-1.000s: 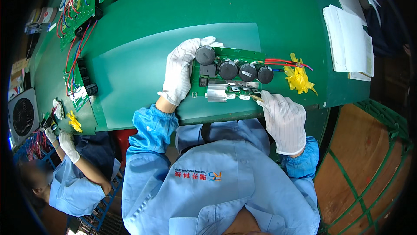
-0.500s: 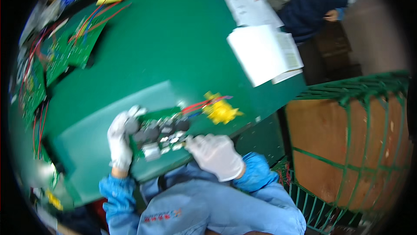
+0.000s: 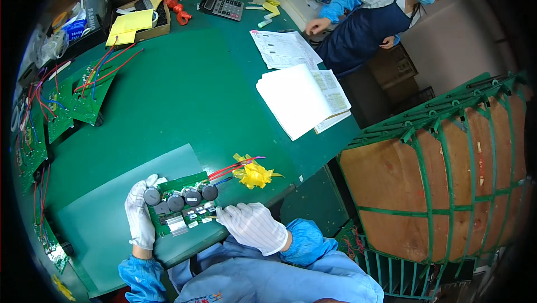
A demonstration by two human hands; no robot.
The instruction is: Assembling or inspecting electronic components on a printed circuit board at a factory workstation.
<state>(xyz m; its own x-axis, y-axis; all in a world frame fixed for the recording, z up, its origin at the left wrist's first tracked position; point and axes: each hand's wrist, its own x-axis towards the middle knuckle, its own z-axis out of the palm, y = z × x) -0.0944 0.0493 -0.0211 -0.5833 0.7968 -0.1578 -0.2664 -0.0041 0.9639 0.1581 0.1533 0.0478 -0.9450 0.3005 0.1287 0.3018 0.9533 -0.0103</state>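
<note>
A green circuit board (image 3: 184, 204) with several round black capacitors and small white connectors lies tilted above a pale sheet (image 3: 112, 202) near the table's front edge. Along its left edge, my gloved left hand (image 3: 140, 212) grips the board, thumb near its upper corner. My gloved right hand (image 3: 254, 227) has its fingers closed at the board's lower right side; whether they pinch a part there is hidden. Red and blue wires (image 3: 226, 171) leave the board's upper right, running to a crumpled yellow piece of tape (image 3: 254, 174).
More wired circuit boards (image 3: 92, 93) line the table's left side. Farther off lie yellow papers (image 3: 131, 25) and a calculator (image 3: 222, 6). An open booklet (image 3: 299, 101) and printed sheets (image 3: 282, 48) are at the right. A masked person (image 3: 363, 17) stands beyond; a green-framed rack (image 3: 436, 174) is at the right.
The view has shifted and sharpened, showing more of the far table and the other person. That person's hand has come off the printed sheets. My hands remain at the board.
</note>
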